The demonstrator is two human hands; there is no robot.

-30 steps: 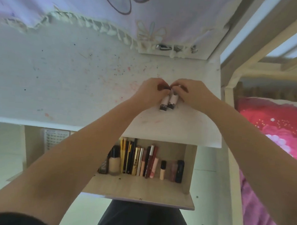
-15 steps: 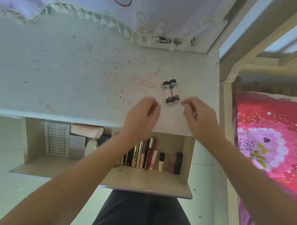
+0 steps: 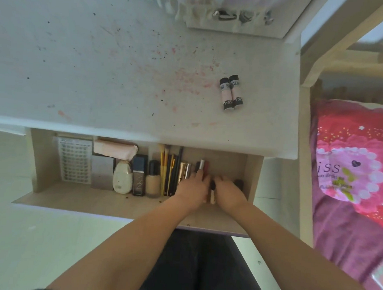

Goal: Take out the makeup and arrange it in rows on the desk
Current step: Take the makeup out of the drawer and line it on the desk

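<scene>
Two small pink tubes with black caps [image 3: 231, 93] lie side by side on the right part of the white desk [image 3: 102, 64]. Below the desk edge the open drawer [image 3: 96, 197] holds a row of makeup. My left hand [image 3: 193, 186] lies over the gold and red lipstick tubes [image 3: 191, 169], its grip hidden. My right hand [image 3: 228, 192] curls its fingers on a peach tube with a black cap [image 3: 212, 193] between the two hands. A dark tube [image 3: 239, 183] shows just right of my right hand.
Further left in the drawer stand yellow-handled brushes [image 3: 169, 170], a foundation bottle [image 3: 153, 180], a dark blue box [image 3: 139, 175], a white bottle [image 3: 122, 179], a pink pouch [image 3: 114, 149] and a lash sheet [image 3: 74, 159]. A bed with a pink cover [image 3: 349, 173] is at the right.
Both hands let go of the two pink tubes on the desk, drew back towards me and went down into the drawer onto the tubes at its right end.
</scene>
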